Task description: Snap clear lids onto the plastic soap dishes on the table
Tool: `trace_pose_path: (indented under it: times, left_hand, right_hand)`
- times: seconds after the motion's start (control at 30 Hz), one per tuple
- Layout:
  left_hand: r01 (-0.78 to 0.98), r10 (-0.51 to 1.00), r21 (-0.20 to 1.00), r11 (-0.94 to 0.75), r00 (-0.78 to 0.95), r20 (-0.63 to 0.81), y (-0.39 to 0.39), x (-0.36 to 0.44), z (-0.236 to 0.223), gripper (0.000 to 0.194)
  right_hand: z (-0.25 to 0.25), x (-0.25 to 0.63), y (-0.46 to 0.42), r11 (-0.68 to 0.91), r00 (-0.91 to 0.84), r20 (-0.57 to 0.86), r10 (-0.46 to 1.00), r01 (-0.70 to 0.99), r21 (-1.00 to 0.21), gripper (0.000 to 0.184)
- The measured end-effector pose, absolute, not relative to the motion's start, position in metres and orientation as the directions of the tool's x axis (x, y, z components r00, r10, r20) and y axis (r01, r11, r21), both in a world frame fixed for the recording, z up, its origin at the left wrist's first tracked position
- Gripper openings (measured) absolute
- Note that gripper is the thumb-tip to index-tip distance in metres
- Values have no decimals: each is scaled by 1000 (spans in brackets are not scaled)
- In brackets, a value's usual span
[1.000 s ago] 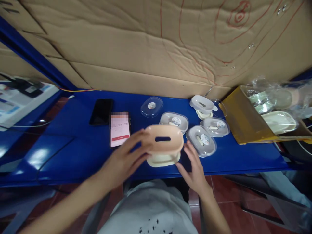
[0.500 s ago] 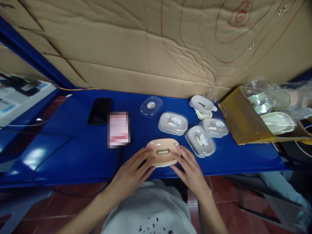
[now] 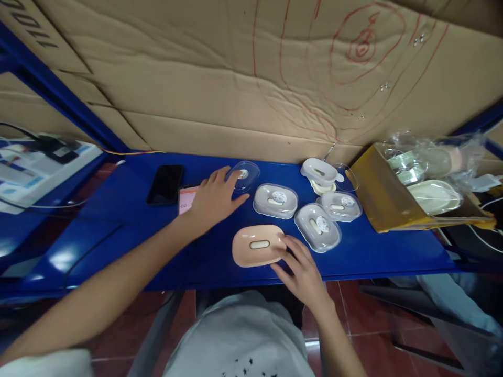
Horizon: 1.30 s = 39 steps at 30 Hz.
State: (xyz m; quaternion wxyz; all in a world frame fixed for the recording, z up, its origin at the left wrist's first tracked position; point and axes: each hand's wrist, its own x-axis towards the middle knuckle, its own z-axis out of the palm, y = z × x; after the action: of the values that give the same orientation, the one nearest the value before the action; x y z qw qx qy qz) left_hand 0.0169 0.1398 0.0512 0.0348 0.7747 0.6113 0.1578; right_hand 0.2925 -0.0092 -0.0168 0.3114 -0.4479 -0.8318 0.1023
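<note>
A peach soap dish (image 3: 242,251) with a pale oval piece in its middle slot rests near the table's front edge. My right hand (image 3: 302,269) grips its right end, fingers on the rim and thumb at the near side. Farther off, my left hand (image 3: 214,198) is open, fingers spread, its fingertips at the left edge of a clear plastic lid (image 3: 249,180) bearing a round sticker. Whether they touch the lid I cannot tell. Beyond the peach dish and to its right lie grey soap dishes (image 3: 264,208) under clear stickered lids.
A grey dish (image 3: 319,168) sits stacked on a cream piece by the cardboard wall (image 3: 188,104). At right stands a box (image 3: 369,201) of plastic-wrapped parts. A black phone (image 3: 165,183) and a pink-screened phone (image 3: 186,200), partly behind my left arm, lie at left on the blue table (image 3: 129,230).
My left hand has let go of the peach soap dish and moved up and left to the clear lid. My right hand stays on the dish.
</note>
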Motion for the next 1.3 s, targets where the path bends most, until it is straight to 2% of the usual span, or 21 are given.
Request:
trace_pose_path:
  times: [0.07,0.17,0.27,0.33,0.37,0.43,0.53,0.6,0.73,0.87,1.13,1.3]
  left_hand:
    - [950,977,250,-187,154,148,174,29,52,70]
    - [952,990,273,-135,117,83,198,35,53,64]
    - [942,991,311,-125,104,82,185,20,63,59]
    - [927,989,349,-138,107,105,157,2,70,61]
    - [910,984,381,-165,124,130,138,-6,71,62]
    - [781,924,505,-367,246,291,95,-17,68,59]
    - [651,780,442,-617,430,455,37,-12,48,42]
    - [624,712,370,-688,485,508,15,0,32,45]
    - [583,675,353,-731,547,494,12,16,7,48]
    - [570,693,395,-721,583,424,21,13,1,51]
    - [565,744,487,-667,547,385,19,16,-4,54]
    - [577,763,499,-646,515,391,18,17,-9,53]
  right_hand:
    - [-17,292,-10,576,-396,435,809,685,-447,35]
    - [-18,291,-10,575,-385,449,806,689,-441,35]
    - [-18,292,-11,576,-379,458,804,685,-445,38]
    - [-19,293,-11,571,-376,449,811,677,-465,47]
    - [-20,294,-11,563,-369,444,817,674,-477,54]
    - [-24,296,-12,548,-339,451,826,672,-499,69]
    - [-30,297,-14,552,-293,504,812,664,-504,87]
    - [-32,297,-14,565,-286,532,797,663,-491,90]
    - [-29,296,-13,565,-316,513,798,688,-455,80]
    - [-23,295,-11,559,-348,464,814,687,-464,67]
    - [-21,294,-11,507,-292,434,852,669,-544,59]
    - [-22,295,-11,480,-286,395,873,647,-592,57]
